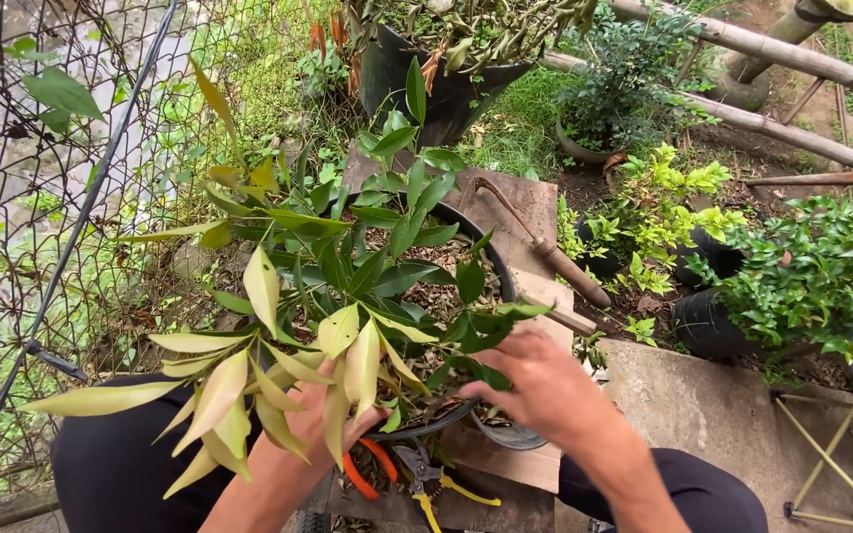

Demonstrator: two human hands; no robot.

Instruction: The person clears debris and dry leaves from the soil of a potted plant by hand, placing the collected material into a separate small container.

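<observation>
At the left of the frame I see a wire mesh fence (41, 227). Low and left of centre, my left hand (313, 424) sits under pale yellow-green leaves; they hide its fingers, so I cannot tell whether it grips anything. Just below it lie orange-handled pruners (372, 469) and yellow-handled snips (436, 484), untouched. In the centre stands the potted shrub (377, 257), dark green above, pale at the lower left, its soil littered with dry bits. My right hand (535, 380) rests on the black pot (491, 262) at its near rim, fingers curled into the foliage. I judge I am steadying and sorting stems; the next move calls for a firm hold. A rusty hoe (545, 247) lies at the right.
</observation>
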